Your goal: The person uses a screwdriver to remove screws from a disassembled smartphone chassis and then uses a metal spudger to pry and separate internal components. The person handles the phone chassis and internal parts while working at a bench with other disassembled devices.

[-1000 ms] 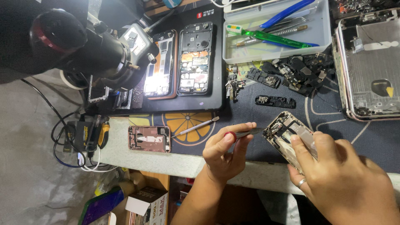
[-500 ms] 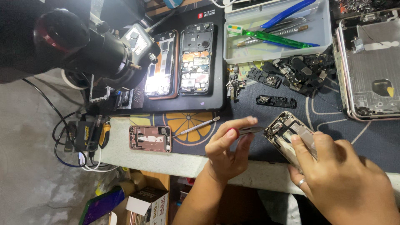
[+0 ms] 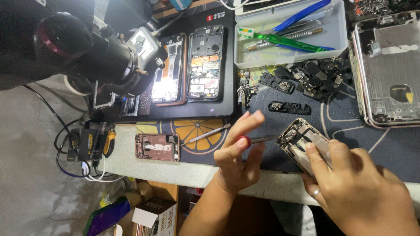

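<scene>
My left hand [image 3: 236, 159] pinches a thin screwdriver [image 3: 256, 140] with a red cap, its tip pointing right toward an opened phone chassis [image 3: 299, 140]. My right hand [image 3: 358, 188], a ring on one finger, grips that chassis from below and tilts it above the table edge. The screwdriver tip sits just at the chassis's left end. A metal spudger [image 3: 205, 134] lies on the orange-print mat just left of my left hand.
A pink phone back frame [image 3: 156, 147] lies near the table edge. Two opened phones [image 3: 203, 63] rest on a black pad under a microscope [image 3: 87, 52]. A grey tray [image 3: 337, 41] holds tools. Loose black parts [image 3: 306, 78] and a larger opened device [image 3: 389, 74] lie at right.
My left hand's fingers have spread and lifted while rolling the screwdriver. My right hand and the chassis have stayed nearly still.
</scene>
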